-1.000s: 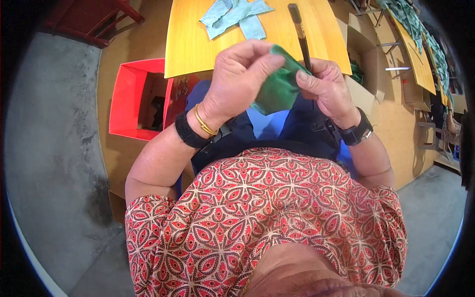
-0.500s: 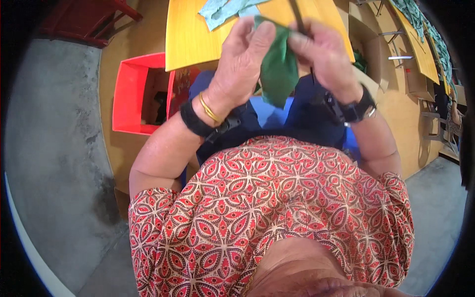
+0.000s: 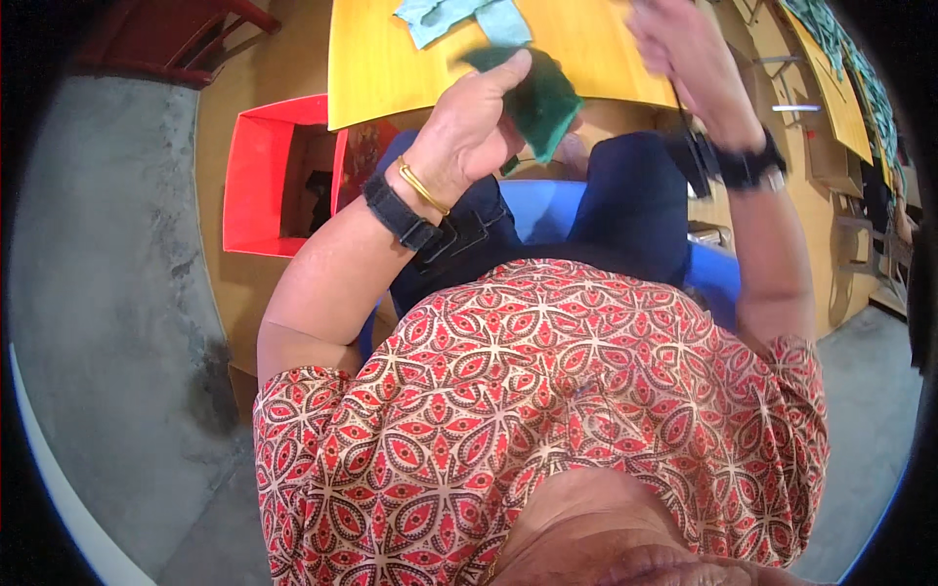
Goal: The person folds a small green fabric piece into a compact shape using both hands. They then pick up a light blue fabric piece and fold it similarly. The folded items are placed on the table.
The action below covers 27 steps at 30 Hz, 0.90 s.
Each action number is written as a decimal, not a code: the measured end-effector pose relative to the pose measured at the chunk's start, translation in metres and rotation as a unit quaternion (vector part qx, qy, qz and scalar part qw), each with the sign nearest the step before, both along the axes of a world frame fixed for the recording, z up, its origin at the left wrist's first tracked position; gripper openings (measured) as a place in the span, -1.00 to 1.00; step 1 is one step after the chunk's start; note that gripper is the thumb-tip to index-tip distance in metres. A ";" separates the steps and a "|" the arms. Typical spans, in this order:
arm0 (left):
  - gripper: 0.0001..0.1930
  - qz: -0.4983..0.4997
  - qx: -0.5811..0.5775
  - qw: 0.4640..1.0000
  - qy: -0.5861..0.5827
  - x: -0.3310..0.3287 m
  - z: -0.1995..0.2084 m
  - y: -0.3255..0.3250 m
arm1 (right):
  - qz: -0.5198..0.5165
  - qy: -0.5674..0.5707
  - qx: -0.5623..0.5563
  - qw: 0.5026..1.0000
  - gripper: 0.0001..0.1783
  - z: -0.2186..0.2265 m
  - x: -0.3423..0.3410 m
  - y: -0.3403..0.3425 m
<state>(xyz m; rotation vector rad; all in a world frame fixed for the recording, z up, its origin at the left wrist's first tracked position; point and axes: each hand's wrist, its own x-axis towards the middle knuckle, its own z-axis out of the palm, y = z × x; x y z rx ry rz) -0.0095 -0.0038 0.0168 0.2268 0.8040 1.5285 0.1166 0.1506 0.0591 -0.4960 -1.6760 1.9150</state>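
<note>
A dark green piece of cloth point(image 3: 542, 103) hangs folded from my left hand point(image 3: 479, 112). The left thumb presses on top of it and the fingers are behind. Up and to the right, beyond the table's right edge, my right hand point(image 3: 689, 63) is raised with its fingers curled and smeared by motion. A bit of something dark shows by its fingertips at the upper edge of the picture, too little to name. Pale blue-green cloth pieces point(image 3: 454, 18) lie on the yellow table point(image 3: 381, 83), just past the left hand.
A red open box point(image 3: 256, 181) with dark contents stands left of my legs. Blue seat surface point(image 3: 542, 210) shows between my thighs. At the far right, heaps of blue-green cloth point(image 3: 816, 29) lie on another long table point(image 3: 831, 98). A dark red wooden piece of furniture point(image 3: 161, 34) stands far left.
My right hand has let go of the green cloth and moved up and right, away from it. The left hand keeps the cloth, which has turned and swung up a little.
</note>
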 end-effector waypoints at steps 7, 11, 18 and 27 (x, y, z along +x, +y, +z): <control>-0.72 0.074 0.020 0.996 -0.053 -0.032 -0.025 0.004 | -0.003 -0.202 0.292 0.935 -0.75 -0.011 0.083 -0.045; -0.73 0.092 0.113 0.987 0.067 -0.031 -0.010 0.002 | -0.033 -0.184 0.199 0.962 -0.80 -0.006 0.080 -0.045; -0.38 -0.017 0.229 0.963 0.144 -0.016 0.006 0.000 | 0.048 -0.133 -0.052 0.989 -0.70 0.005 0.049 -0.038; -0.25 -0.056 0.271 0.811 0.515 0.002 -0.004 -0.001 | 0.116 -0.087 0.016 0.989 -0.75 0.005 0.003 -0.045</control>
